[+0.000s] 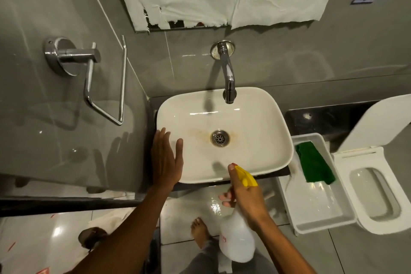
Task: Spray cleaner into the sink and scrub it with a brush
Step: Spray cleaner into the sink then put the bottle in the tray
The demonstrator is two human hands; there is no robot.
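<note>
A white rectangular sink [262,118] sits on a dark counter, with brownish stains around its metal drain [219,138]. My right hand [246,198] grips a white spray bottle [236,238] by its neck; the yellow nozzle [245,177] points at the sink over its near rim. My left hand [165,158] lies flat and open on the sink's left rim, fingers spread. No brush is in view.
A chrome tap [228,73] juts from the grey wall over the sink's back. A white tray [315,204] to the right holds a green scouring pad [314,162]. Beyond it stands a toilet [373,191] with its lid up. A chrome holder [89,69] hangs on the left wall.
</note>
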